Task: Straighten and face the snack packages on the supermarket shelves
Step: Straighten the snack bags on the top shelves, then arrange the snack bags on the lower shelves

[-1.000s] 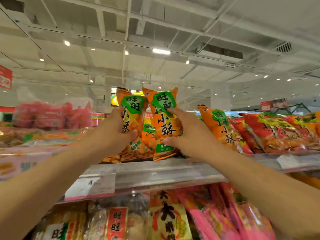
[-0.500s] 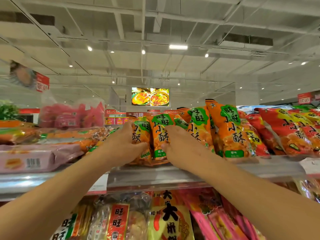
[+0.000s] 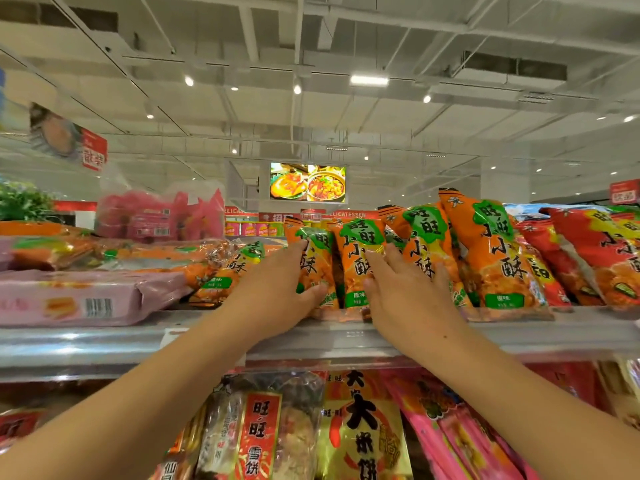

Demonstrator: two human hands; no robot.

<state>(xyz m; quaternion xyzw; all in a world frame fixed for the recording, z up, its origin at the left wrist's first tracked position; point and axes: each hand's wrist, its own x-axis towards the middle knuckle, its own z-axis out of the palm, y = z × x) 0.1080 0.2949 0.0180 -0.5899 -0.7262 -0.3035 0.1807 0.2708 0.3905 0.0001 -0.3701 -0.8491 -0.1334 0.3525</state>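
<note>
Several orange snack packages with green labels stand in a row on the top shelf [image 3: 104, 344]. My left hand [image 3: 273, 296] lies against the front of the leftmost upright package [image 3: 320, 268], fingers straight up its left side, thumb across its lower part. My right hand [image 3: 408, 292] presses with spread fingers on the third package [image 3: 427, 237], its thumb touching the middle package [image 3: 356, 258]. A taller orange package [image 3: 491, 258] leans just to the right.
Flattened orange packages [image 3: 221, 271] and a pink pack [image 3: 86, 296] lie to the left on the shelf. Red packages [image 3: 588, 251] fill the right end. The lower shelf holds yellow [image 3: 360, 427] and pink bags [image 3: 450, 434].
Both packages came down from being held up and now stand on the shelf. My hands loosened from gripping to resting flat, and the right hand shifted rightwards onto the third package.
</note>
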